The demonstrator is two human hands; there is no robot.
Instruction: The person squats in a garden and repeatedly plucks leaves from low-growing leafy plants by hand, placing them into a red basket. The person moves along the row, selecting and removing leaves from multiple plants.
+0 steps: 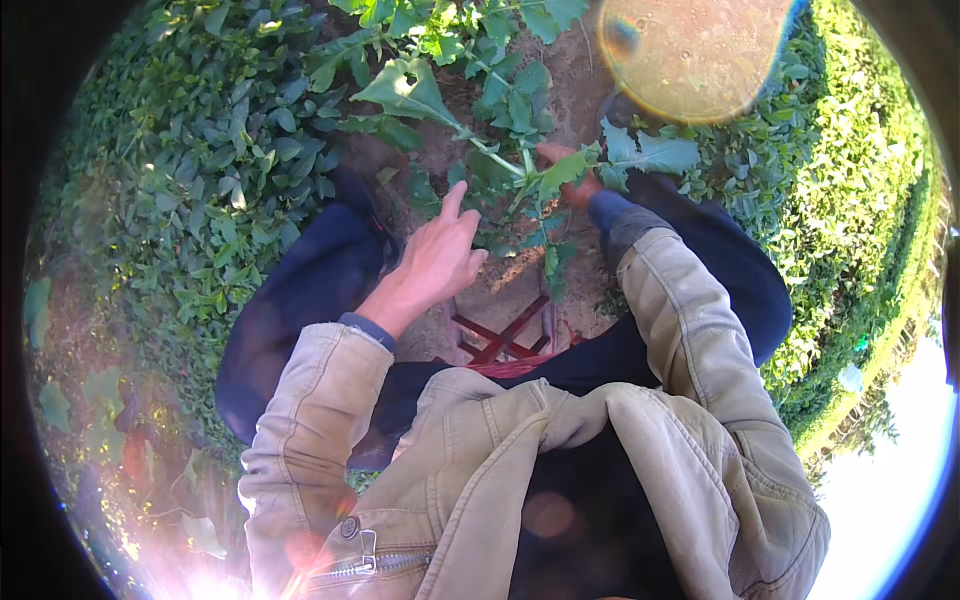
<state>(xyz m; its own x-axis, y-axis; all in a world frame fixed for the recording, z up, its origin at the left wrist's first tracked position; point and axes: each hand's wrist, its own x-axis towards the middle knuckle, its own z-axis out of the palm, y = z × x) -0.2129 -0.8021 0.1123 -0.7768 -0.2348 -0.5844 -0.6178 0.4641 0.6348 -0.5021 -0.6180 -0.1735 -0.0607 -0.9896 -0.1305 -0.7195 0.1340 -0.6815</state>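
Note:
A leafy green plant (529,176) with long pale stalks and lobed leaves grows from bare soil between my knees. One broad leaf (409,90) on its left has a hole in it. To the left of its lower leaves is my left hand (442,259), index finger stretched forward and thumb apart, with nothing visible in it. My right hand (574,180) reaches in from the other side, close to the stalks. Leaves cover part of that hand, so its grip is hidden.
Dense leafy shrubs (225,150) border the left, and a sunlit hedge (855,225) the right. Below me, crossed red bars (510,330) of what looks like a low folding stool stand over brown soil (427,337). A round blur on the lens hides part of the upper right.

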